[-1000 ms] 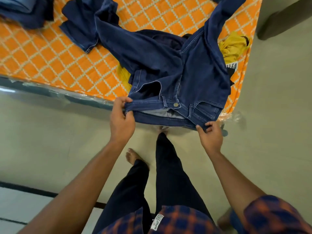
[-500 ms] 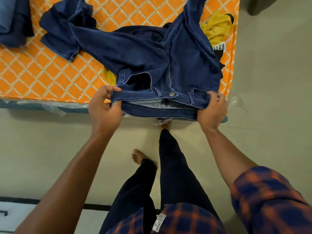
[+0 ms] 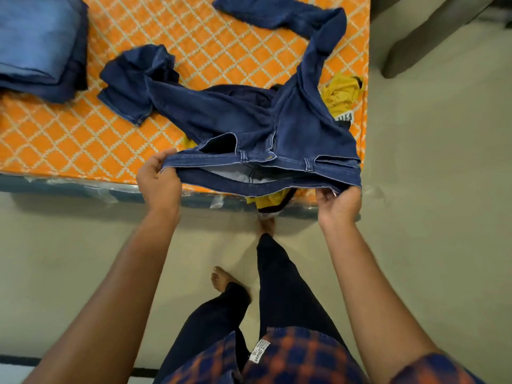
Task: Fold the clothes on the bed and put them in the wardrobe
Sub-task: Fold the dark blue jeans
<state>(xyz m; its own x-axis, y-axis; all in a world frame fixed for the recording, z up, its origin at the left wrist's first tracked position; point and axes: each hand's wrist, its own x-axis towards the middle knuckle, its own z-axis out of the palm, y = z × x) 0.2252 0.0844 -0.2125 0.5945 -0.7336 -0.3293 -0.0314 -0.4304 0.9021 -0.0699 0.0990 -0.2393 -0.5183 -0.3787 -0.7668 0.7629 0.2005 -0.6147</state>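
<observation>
Dark blue jeans [image 3: 243,120] lie spread on the orange patterned bed [image 3: 69,139], with the waistband hanging over the near edge. My left hand [image 3: 158,181] grips the waistband's left end. At the right end my right hand [image 3: 338,206] pinches the same band, so it is stretched wide between them. One leg runs left and is crumpled; the other bends up to the far right. A yellow garment [image 3: 340,95] lies under the jeans and peeks out below the waistband.
A stack of folded blue jeans [image 3: 38,45] sits at the bed's far left. A dark chair leg [image 3: 432,37] stands on the floor to the right. My own legs and bare feet [image 3: 221,281] are on the beige floor beside the bed.
Both hands have pulled the waistband wider apart and shifted it toward the bed's right corner. The right leg of the jeans now bends across the bed.
</observation>
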